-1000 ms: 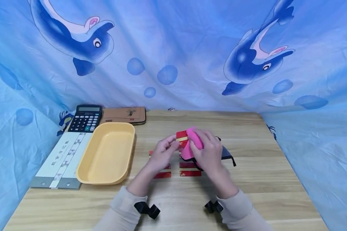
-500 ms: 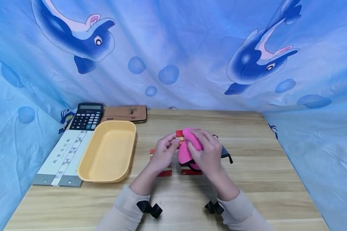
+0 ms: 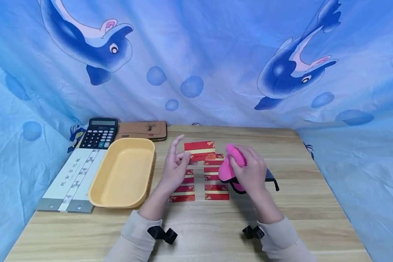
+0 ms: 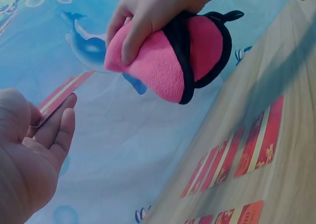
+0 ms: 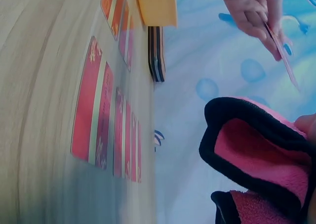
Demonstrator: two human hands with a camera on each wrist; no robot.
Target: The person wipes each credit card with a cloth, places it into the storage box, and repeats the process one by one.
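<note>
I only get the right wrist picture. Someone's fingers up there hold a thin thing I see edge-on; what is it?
Observer: The head view shows its face: a red card with a pale yellow band across it.
Operator: Oh! And what's on the table that my picture misses?
Observer: A calculator, at the back left in the head view.
Operator: This pink thing with black trim is cut off on my side. How is it held?
Observer: In the left wrist view, the right hand grips it, thumb pressed against the pink fabric.
</note>
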